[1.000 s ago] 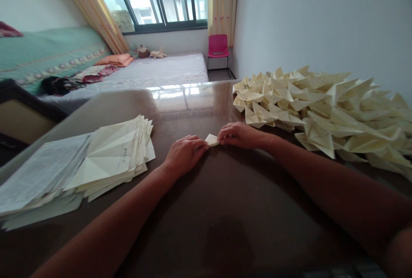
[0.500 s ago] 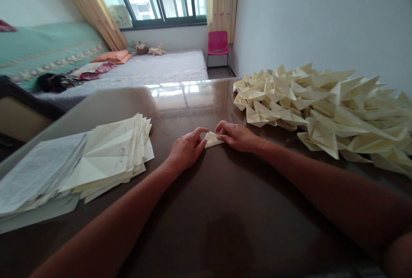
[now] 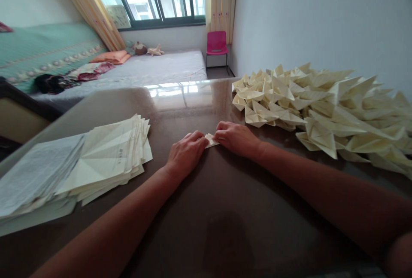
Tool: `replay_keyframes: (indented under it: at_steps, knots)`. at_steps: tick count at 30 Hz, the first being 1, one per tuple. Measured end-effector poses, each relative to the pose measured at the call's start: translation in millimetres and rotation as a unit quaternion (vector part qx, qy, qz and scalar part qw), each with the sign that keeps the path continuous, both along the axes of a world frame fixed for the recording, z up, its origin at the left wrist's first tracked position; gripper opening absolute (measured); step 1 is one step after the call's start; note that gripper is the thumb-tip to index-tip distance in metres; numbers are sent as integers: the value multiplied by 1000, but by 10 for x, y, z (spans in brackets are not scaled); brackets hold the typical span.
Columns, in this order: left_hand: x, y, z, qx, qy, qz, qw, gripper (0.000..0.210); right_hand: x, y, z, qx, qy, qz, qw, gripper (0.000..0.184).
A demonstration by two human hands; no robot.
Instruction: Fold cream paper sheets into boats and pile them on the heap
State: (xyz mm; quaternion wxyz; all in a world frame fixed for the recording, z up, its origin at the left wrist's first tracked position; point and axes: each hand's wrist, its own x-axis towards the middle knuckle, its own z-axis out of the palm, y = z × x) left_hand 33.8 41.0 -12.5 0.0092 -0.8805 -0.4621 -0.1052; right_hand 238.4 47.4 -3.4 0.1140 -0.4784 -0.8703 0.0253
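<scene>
Between my hands a small piece of folded cream paper [image 3: 211, 141] lies at the middle of the brown table [image 3: 199, 209]. My left hand [image 3: 188, 149] grips its left end, fingers bent and pressed together. On the right end, the curled fingers of my right hand [image 3: 234, 137] pinch the paper. Most of the piece is covered by my fingers; only a narrow pleated strip shows.
At the left lies a stack of creased cream sheets [image 3: 103, 153], overlapping grey printed sheets [image 3: 35, 175]. A large heap of pointed folded-paper shapes [image 3: 315, 102] covers the table's right side. Beyond the table stand a bed [image 3: 174, 65] and a pink chair [image 3: 216, 44].
My fingers have closed further over the paper from both sides, so less of it shows. Its raised triangular peak has become lower and flatter.
</scene>
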Motion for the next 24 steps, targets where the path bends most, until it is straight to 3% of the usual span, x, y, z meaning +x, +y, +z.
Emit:
replay_keyframes:
  at_steps: [5,11,20,24]
  knots:
    - [-69,-56,121,18,95,-26,995,27,-16,-65,75,44,-105,56,992,22]
    - [-81,-164,226,12,149,-45,988,25,-51,-201,111,68,-170,71,981,28]
    - [-43,-172,104,14,65,-26,997,28,-143,-296,33,64,-178,60,980,33]
    - [2,-178,79,23,88,-22,996,34,-165,-315,45,45,-185,62,980,31]
